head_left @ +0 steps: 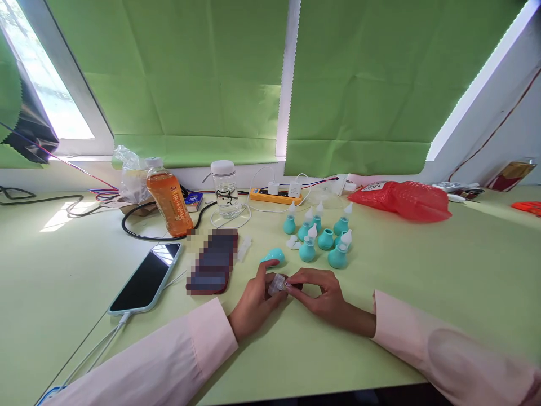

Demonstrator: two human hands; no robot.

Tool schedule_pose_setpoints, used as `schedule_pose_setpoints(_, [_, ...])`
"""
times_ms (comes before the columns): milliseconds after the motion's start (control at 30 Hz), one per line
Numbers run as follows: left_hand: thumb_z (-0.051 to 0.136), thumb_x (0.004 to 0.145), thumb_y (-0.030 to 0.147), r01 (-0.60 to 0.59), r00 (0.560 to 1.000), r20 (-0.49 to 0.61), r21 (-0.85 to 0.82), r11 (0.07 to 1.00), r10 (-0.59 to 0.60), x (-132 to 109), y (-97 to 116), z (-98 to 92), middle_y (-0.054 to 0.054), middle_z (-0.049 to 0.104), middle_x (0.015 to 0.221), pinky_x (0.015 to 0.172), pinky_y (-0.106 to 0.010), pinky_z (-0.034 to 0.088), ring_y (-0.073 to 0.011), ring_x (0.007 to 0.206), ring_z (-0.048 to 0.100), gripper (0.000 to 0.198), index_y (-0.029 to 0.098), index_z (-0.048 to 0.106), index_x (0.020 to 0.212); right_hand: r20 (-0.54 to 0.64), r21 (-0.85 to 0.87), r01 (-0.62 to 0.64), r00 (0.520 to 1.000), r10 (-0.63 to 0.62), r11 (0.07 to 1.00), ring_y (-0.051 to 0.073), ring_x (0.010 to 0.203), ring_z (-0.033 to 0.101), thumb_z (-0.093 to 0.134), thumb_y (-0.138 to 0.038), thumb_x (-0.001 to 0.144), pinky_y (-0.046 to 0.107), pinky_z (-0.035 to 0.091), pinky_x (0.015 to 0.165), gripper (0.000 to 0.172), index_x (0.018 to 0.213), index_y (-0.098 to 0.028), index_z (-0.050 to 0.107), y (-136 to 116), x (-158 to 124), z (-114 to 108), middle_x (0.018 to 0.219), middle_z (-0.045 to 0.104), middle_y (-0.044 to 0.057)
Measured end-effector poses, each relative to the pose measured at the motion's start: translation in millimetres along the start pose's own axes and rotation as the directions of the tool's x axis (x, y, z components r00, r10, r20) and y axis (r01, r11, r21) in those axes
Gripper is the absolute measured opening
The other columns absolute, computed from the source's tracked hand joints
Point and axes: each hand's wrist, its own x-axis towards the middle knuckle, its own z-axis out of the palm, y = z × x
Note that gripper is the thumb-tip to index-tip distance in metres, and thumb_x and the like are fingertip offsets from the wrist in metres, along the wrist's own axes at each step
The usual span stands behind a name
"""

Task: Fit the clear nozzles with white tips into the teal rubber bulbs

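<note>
My left hand [256, 301] is closed around a small clear plastic part [276, 283], low over the table. The fingertips of my right hand [323, 296] pinch the right end of that same part; whether a second tiny piece is between them I cannot make out. Just beyond my left fingers lies a teal rubber bulb [274, 256] on its side. Further right, several teal bulbs with translucent nozzles [307, 249] stand in a group. One teal bulb [326, 239] among them has no nozzle. Small translucent pieces [293, 242] lie beside the group, and another clear part [244, 248] lies near the blurred phone.
To the left lie a phone on a cable [146, 279] and a pixelated dark red phone [214, 262]. Behind stand an orange drink bottle [169, 197], a clear jar with a white lid [226, 189] and a yellow power strip [275, 196]. A red plastic bag [401, 200] sits back right.
</note>
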Motion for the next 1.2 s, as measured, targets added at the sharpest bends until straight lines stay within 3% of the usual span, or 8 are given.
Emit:
schedule_pose_setpoints(100, [0.052,0.074,0.027,0.026,0.997,-0.078,0.030,0.999,-0.024,0.9,-3.7,0.9,-0.006,0.061,0.094,0.055,-0.022,0.042,-0.0131,0.067,0.056,0.037,0.017,0.045,0.109,0.017,0.043,0.021,1.000,-0.022,0.999,0.009,0.056,0.054,0.060,-0.014,0.069,0.022,0.047,0.051,0.016,0.082,-0.022,0.064,2.5,-0.5,0.7,0.068,0.058,0.000])
schedule_pose_setpoints(200, [0.057,0.070,0.029,0.032,0.992,-0.122,0.019,0.999,-0.029,2.6,-9.1,1.1,-0.007,0.062,0.098,0.065,-0.024,0.045,-0.0182,0.083,0.057,0.038,0.016,0.054,0.106,0.058,0.055,0.005,0.998,-0.008,0.998,0.009,0.055,0.053,0.060,-0.015,0.070,0.022,0.046,0.051,0.017,0.084,-0.023,0.064,3.7,-0.5,1.0,0.069,0.057,0.000])
schedule_pose_setpoints(467, [0.060,0.069,0.026,0.034,0.998,-0.037,-0.193,0.981,-0.042,4.6,-8.7,1.3,-0.010,0.060,0.105,0.078,-0.027,0.044,-0.0198,0.092,0.055,0.052,0.011,0.047,0.117,0.117,0.033,-0.023,0.993,0.019,0.999,0.011,0.064,0.058,0.058,-0.017,0.071,0.023,0.049,0.059,0.016,0.086,-0.022,0.064,5.4,-0.5,1.4,0.074,0.062,0.002])
schedule_pose_setpoints(667, [0.059,0.071,0.028,0.051,0.998,0.040,-0.220,0.974,-0.043,3.0,0.2,2.2,-0.009,0.060,0.099,0.075,-0.028,0.043,-0.0172,0.085,0.055,0.062,0.010,0.035,0.126,0.094,0.008,-0.003,0.996,0.002,1.000,0.012,0.066,0.058,0.057,-0.018,0.072,0.024,0.049,0.059,0.016,0.086,-0.022,0.064,7.1,-0.2,1.7,0.074,0.062,0.002])
schedule_pose_setpoints(800, [0.061,0.069,0.031,0.092,0.995,0.052,-0.266,0.960,-0.082,3.5,2.8,1.7,-0.009,0.061,0.092,0.072,-0.027,0.042,-0.0158,0.079,0.054,0.066,0.010,0.034,0.126,0.100,-0.022,0.014,0.995,-0.011,1.000,0.011,0.063,0.056,0.056,-0.018,0.073,0.023,0.048,0.055,0.017,0.087,-0.022,0.065,9.5,-2.1,2.0,0.073,0.059,0.002])
schedule_pose_setpoints(1033, [0.068,0.059,0.036,0.174,0.985,0.079,-0.405,0.897,-0.156,6.4,7.4,-2.7,-0.007,0.061,0.082,0.070,-0.029,0.040,-0.0137,0.072,0.053,0.074,0.008,0.040,0.122,0.162,-0.045,0.124,0.980,-0.115,0.991,0.010,0.064,0.055,0.051,-0.011,0.077,0.021,0.046,0.054,0.032,0.104,-0.025,0.058,11.3,-2.9,1.7,0.075,0.057,0.001])
schedule_pose_setpoints(1200, [0.071,0.058,0.033,0.219,0.976,0.108,-0.466,0.857,-0.191,7.2,5.8,-4.4,-0.008,0.062,0.081,0.071,-0.030,0.040,-0.0141,0.070,0.055,0.076,0.008,0.039,0.123,0.181,-0.079,0.146,0.975,-0.130,0.986,0.009,0.062,0.052,0.049,-0.013,0.077,0.020,0.044,0.052,0.030,0.104,-0.023,0.058,8.5,-2.5,0.9,0.075,0.056,0.002])
